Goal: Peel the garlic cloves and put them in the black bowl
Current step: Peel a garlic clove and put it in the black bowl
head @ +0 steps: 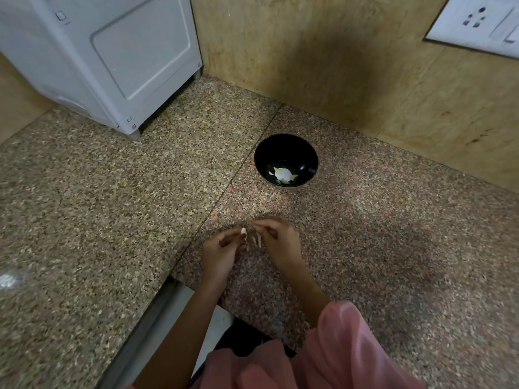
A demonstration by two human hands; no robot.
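Note:
A black bowl (286, 153) stands on the granite counter beyond my hands, with a few pale garlic pieces (282, 174) lying at its bottom. My left hand (220, 251) pinches a small pale garlic clove (243, 231) at its fingertips. My right hand (279, 240) is close beside it, its fingers pinched on thin strips of garlic skin (257, 240) that hang down between the two hands. Both hands hover just above the counter, nearer to me than the bowl.
A grey-white appliance (112, 57) stands at the back left of the speckled counter (112, 192). A wooden wall panel (351, 66) runs behind the bowl, with a white socket plate (477, 21) at the top right. The counter edge and a gap (157, 318) lie by my left forearm.

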